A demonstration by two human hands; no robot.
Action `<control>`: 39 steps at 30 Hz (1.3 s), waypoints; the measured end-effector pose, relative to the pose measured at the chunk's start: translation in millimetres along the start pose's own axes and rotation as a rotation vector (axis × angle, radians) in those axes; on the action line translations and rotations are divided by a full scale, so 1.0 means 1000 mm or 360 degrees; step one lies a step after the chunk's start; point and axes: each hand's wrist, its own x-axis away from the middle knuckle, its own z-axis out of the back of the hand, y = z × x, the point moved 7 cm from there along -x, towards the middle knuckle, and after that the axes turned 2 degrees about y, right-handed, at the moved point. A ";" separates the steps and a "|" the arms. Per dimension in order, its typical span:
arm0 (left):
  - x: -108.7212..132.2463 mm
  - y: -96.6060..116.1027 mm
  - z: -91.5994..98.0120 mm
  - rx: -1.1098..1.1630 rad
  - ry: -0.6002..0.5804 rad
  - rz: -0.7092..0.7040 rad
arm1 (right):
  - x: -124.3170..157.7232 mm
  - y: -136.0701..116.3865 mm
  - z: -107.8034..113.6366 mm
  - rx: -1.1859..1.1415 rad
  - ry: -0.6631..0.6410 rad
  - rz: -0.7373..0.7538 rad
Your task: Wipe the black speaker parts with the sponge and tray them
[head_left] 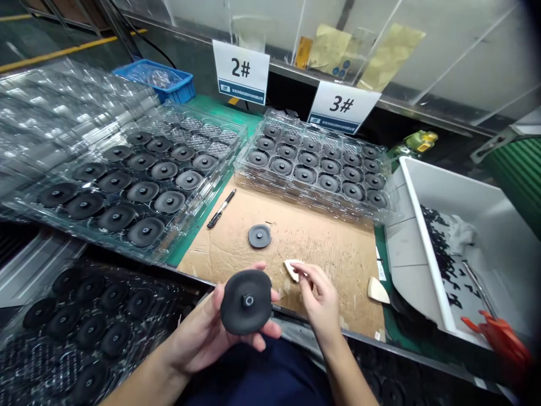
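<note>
A round black rubber-like disc (236, 316) with a small raised hub in its middle is held up, its hub side facing me. The fingers and thumb of my left hand (205, 338) wrap round its edge from behind. My right hand (321, 301) pinches the right end of a cream-coloured pointed wedge (291, 270) just over the cardboard; its fingertips hide part of the wedge. A smaller-looking grey disc (259, 236) of similar shape lies on the cardboard beyond my left hand. Another cream wedge (377, 290) rests at the cardboard's right edge.
A cardboard sheet (338, 242) covers the green bench. Clear trays of discs stand left (169, 237) and at the back (313, 197); another tray (139, 332) sits lower left. A pen (221, 208) lies on the cardboard. Right are a white bin (431, 259) with black scraps and orange-handled pliers (499, 332).
</note>
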 end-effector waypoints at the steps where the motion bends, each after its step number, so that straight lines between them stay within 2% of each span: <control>1: 0.001 0.003 0.001 -0.0194 0.0018 -0.0088 | 0.001 -0.006 -0.002 -0.0022 -0.0030 0.0015; 4: 0.009 0.016 0.005 -0.1177 0.0184 -0.0466 | 0.007 -0.012 -0.009 -0.0020 -0.0024 0.0019; 6: 0.014 0.019 0.002 -0.1782 0.0210 -0.0684 | 0.014 -0.007 -0.015 -0.0001 -0.0010 0.0012; 9: 0.018 0.016 -0.003 -0.2167 0.0139 -0.0858 | 0.027 -0.001 -0.021 -0.0010 -0.0046 0.0032; 13: 0.023 0.017 -0.003 -0.2249 0.0157 -0.0934 | 0.041 -0.007 -0.016 -0.0022 -0.0036 0.0100; 16: 0.030 0.018 -0.001 -0.2269 0.0183 -0.0928 | 0.044 -0.027 -0.009 0.0019 -0.0044 0.0287; 19: 0.036 0.018 0.008 -0.2199 0.0285 -0.0787 | 0.046 -0.060 -0.011 0.0196 -0.0230 0.0701; 21: 0.038 0.015 0.019 -0.1968 0.0366 -0.0569 | 0.047 -0.076 -0.017 0.0253 -0.0346 0.0853; 24: 0.045 0.005 0.035 -0.1614 0.0453 -0.0306 | 0.045 -0.079 -0.025 0.0096 -0.0347 0.0662; 26: 0.053 0.000 0.047 -0.1567 0.0533 -0.0269 | 0.048 -0.075 -0.038 -0.0016 -0.0365 0.0528; 28: 0.066 -0.002 0.063 -0.1620 0.0661 -0.0279 | 0.055 -0.069 -0.058 -0.0067 -0.0512 0.0531; 30: 0.087 -0.001 0.088 -0.1705 0.0852 -0.0260 | 0.062 -0.056 -0.079 -0.0065 -0.0703 0.0499; 32: 0.119 0.008 0.119 -0.1834 0.1121 -0.0228 | 0.063 -0.034 -0.094 0.0001 -0.0817 0.0384; 35: 0.193 0.036 0.173 -0.2079 0.1693 -0.0250 | 0.060 -0.002 -0.104 0.0088 -0.0844 0.0216; 37: 0.250 0.054 0.207 -0.2224 0.2086 -0.0251 | 0.059 0.011 -0.106 0.0098 -0.0857 0.0180; 39: 0.300 0.063 0.238 -0.2312 0.2371 -0.0197 | 0.059 0.018 -0.106 0.0108 -0.0867 0.0151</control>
